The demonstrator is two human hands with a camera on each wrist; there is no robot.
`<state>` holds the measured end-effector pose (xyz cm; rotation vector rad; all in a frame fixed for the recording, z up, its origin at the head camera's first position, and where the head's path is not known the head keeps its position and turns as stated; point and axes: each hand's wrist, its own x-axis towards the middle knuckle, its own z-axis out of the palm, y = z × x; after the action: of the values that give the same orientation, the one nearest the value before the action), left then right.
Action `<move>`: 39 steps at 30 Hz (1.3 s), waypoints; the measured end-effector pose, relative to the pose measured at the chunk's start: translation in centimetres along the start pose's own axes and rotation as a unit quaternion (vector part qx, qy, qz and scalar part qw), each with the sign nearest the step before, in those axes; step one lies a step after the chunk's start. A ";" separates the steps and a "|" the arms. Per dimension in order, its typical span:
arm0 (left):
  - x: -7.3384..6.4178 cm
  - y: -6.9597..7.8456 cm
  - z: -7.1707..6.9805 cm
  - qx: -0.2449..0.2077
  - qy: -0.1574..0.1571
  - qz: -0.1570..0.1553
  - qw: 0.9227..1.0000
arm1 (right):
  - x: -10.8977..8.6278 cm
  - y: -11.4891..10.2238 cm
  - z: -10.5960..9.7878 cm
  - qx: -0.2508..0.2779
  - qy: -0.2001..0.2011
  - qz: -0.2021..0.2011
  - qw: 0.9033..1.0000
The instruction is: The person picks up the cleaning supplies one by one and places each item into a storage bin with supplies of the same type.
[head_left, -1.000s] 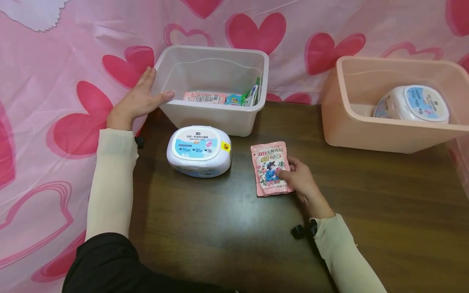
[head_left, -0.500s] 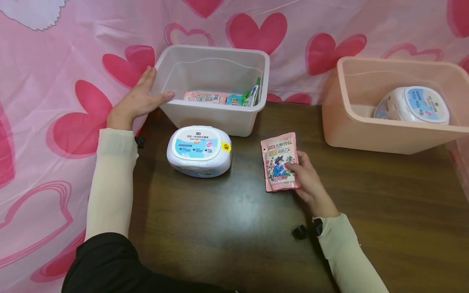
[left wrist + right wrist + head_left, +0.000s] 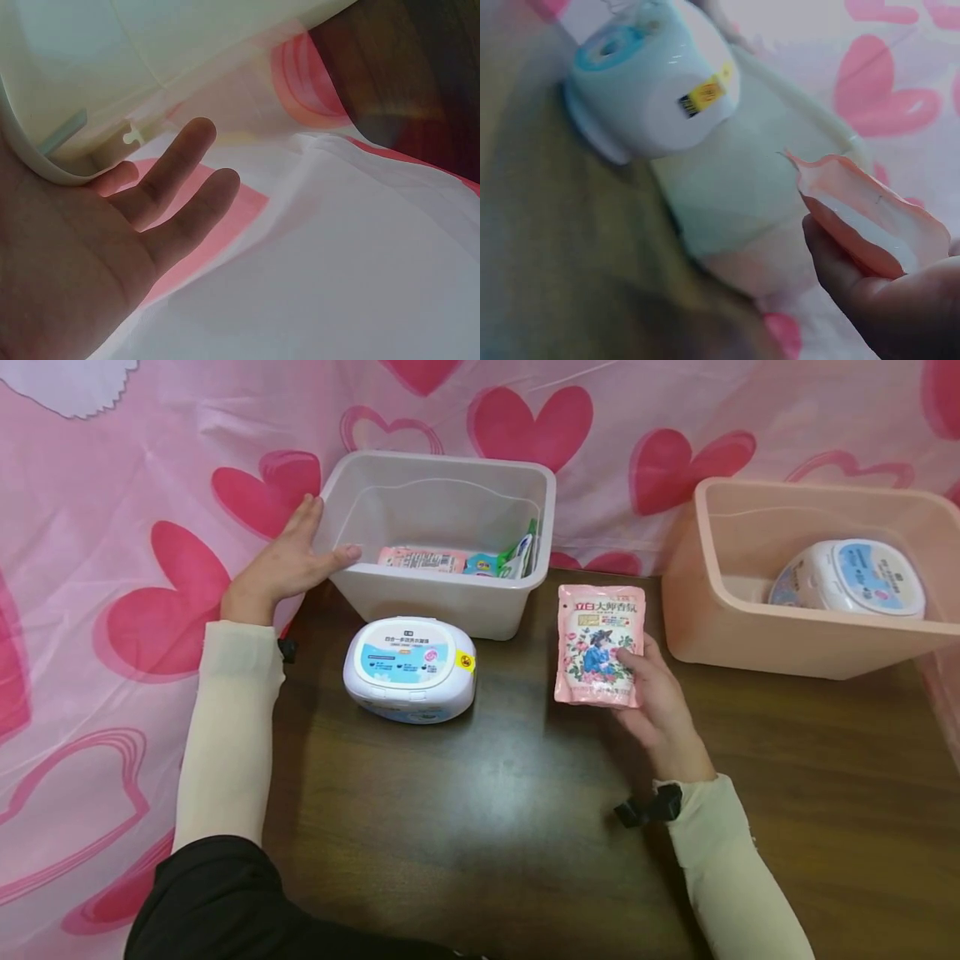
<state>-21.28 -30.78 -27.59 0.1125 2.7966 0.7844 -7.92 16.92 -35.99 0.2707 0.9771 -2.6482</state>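
My right hand (image 3: pixel 660 702) pinches a flat pink pouch (image 3: pixel 600 643) by its right edge, thumb on the printed front. The right wrist view shows the pouch (image 3: pixel 877 214) from its bottom end. My left hand (image 3: pixel 281 568) rests with fingers spread at the left corner of a whitish plastic bin (image 3: pixel 442 597), the thumb over its front rim. In the left wrist view, the left hand's fingers (image 3: pixel 176 161) extend outside the bin wall. Inside the bin lie another pink packet (image 3: pixel 420 559) and blue and green packets (image 3: pixel 513 560).
A white oval lidded tub (image 3: pixel 408 670) of laundry capsules stands just before the whitish bin. A peach bin (image 3: pixel 810 639) at the right holds a similar tub (image 3: pixel 855 577). Heart-patterned pink cloth (image 3: pixel 600 402) hangs behind and left of the brown table (image 3: pixel 480 843).
My right hand has carried the pink pouch up from the table, away from me and to the right, turning it upright. The left hand keeps its place on the bin.
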 end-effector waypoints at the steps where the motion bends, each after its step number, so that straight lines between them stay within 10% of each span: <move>1: 0.0 0.0 0.0 -0.001 0.000 -0.002 1.000 | 0.1 -0.4 0.4 0.004 -0.012 -0.007 1.000; 13: -0.4 0.7 0.4 -0.004 0.001 -0.017 1.000 | 2.2 -4.4 6.0 0.057 -0.071 -0.062 0.994; 22: -0.7 1.0 0.6 -0.006 0.002 -0.019 1.000 | 5.4 -5.2 10.5 0.112 -0.080 -0.030 0.990; 39: -0.7 1.7 0.9 0.003 0.002 0.002 1.000 | 13.1 -2.3 16.0 0.158 0.043 0.094 0.982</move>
<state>-20.41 -28.99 -27.28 0.1166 2.8037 0.7769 -22.13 5.14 -26.26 0.5247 0.5204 -2.6233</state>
